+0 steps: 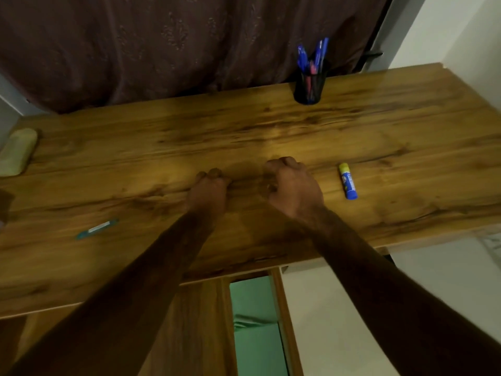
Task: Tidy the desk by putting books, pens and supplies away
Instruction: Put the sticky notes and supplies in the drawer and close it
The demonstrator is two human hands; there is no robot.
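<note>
Both grips, left hand (208,191) and right hand (294,185), rest curled into empty fists mid-frame on the tabletop (271,126); one glue stick (347,181) right; one pen holder (310,86) above; one teal pen (97,228) lower left.

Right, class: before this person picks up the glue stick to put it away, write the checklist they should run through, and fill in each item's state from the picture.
1. Right hand free: cannot tell, it is curled into a fist, nothing visible in it.
2. Left hand free: cannot tell, curled too.
3. Glue stick within easy reach of the right hand: ok, it lies just to that hand's right, apart from it.
4. Glue stick capped: ok, yellow cap on.
5. Pen holder upright: ok.
6. Other strays noted: not ok, a teal pen lies loose on the desk.
</note>
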